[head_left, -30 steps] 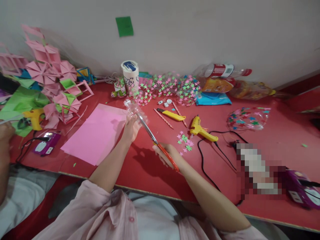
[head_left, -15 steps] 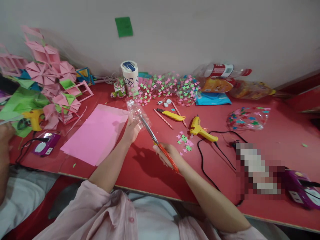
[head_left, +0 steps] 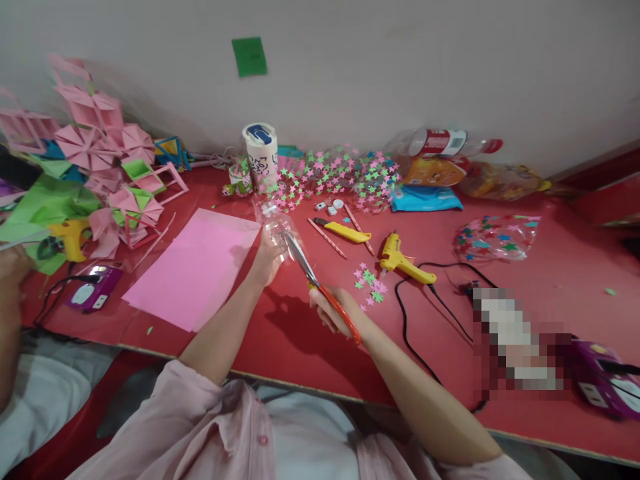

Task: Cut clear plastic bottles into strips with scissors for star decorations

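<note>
Clear plastic, shaped like the top part of a bottle with its neck pointing away, is the plastic bottle piece [head_left: 278, 225]. My left hand [head_left: 269, 260] is wrapped round its near left side. My right hand [head_left: 336, 311] grips the orange handles of the scissors [head_left: 303, 261], whose blades reach up to the left and meet the bottle piece. Whether the blades are cutting into the plastic I cannot tell. Below the left hand lies pink paper [head_left: 193, 267]. Small pink and green paper stars [head_left: 371, 283] are scattered right of the scissors.
A yellow glue gun [head_left: 403, 260] with a black cord lies to the right, near a yellow box cutter [head_left: 347, 232] and striped sticks. Star-covered plastic [head_left: 335, 175], a white tumbler [head_left: 262, 160] and bottles [head_left: 440, 142] line the wall. Pink paper models [head_left: 95, 133] and another person's hand [head_left: 15, 263] are at left.
The bottle piece has turned slightly, its neck now a little lower and further right. The scissors' blades have shifted slightly right. Both hands keep their holds.
</note>
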Motion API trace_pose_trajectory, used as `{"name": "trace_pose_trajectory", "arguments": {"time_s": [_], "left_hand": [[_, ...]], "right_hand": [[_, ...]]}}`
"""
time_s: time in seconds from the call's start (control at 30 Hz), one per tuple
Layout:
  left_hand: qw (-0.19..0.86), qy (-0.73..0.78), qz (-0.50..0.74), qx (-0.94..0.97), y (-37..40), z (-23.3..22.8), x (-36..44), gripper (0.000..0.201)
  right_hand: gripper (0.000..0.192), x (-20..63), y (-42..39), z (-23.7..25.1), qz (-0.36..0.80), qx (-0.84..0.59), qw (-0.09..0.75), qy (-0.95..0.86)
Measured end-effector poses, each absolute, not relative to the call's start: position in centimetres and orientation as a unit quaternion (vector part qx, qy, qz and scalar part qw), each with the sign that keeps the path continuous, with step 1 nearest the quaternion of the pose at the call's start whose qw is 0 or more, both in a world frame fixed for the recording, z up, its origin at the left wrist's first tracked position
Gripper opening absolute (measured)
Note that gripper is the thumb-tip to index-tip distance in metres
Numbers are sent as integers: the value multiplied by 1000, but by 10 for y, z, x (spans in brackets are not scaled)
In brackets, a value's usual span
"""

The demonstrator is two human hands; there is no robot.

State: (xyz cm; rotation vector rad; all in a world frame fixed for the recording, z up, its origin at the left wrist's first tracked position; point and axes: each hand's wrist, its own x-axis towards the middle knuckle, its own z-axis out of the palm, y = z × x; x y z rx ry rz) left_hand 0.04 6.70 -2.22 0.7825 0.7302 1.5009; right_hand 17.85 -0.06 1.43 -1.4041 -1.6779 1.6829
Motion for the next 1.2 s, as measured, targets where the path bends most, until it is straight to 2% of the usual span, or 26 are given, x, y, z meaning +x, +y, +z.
{"name": "trace_pose_trajectory", "arguments": {"time_s": [0.4, 0.7, 0.87, 1.0, 1.2], "left_hand": [[595, 309, 654, 350, 68, -29, -3, 64], [651, 263, 632, 326, 64, -10, -10, 59], [605, 341, 671, 259, 68, -14, -7, 51], [568, 364, 684, 276, 69, -21, -2, 40], [566, 373, 669, 306, 69, -28, 1, 38]], "right_hand": [[54, 176, -2, 15, 574, -529, 194, -594], [55, 177, 0, 14, 546, -524, 178, -629], [53, 175, -4, 14, 570, -513, 155, -623], [54, 173, -5, 11, 585, -506, 163, -612], [52, 174, -4, 9, 579, -504, 183, -614]]}}
